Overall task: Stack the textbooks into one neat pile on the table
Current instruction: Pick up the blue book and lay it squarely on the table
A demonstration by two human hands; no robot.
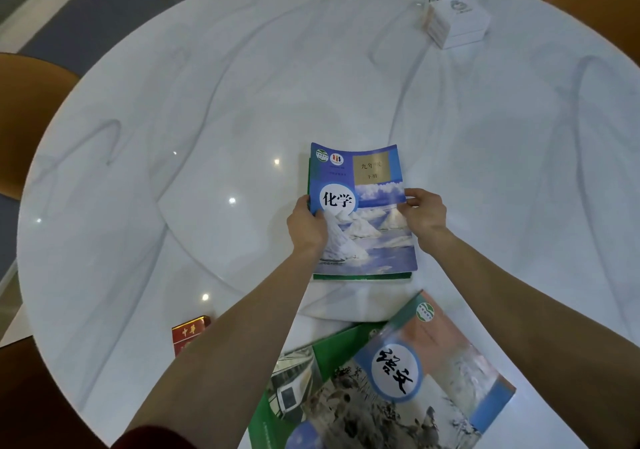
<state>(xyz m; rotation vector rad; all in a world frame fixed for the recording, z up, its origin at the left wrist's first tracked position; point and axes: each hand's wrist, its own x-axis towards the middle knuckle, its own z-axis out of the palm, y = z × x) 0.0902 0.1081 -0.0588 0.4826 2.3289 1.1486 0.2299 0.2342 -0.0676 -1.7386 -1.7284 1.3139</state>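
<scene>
The blue chemistry textbook with the snowy-peak cover lies on a green-edged book out ahead of me on the white marbled round tabletop, its long axis running away from me, slightly skewed over the one beneath. My left hand pinches its left edge and my right hand its right edge, both grips closed on the cover. The two loose textbooks, a green one with a train and a salmon-and-blue one overlapping it, lie nearer me, below my right forearm, so I judge the right hand closer to them.
</scene>
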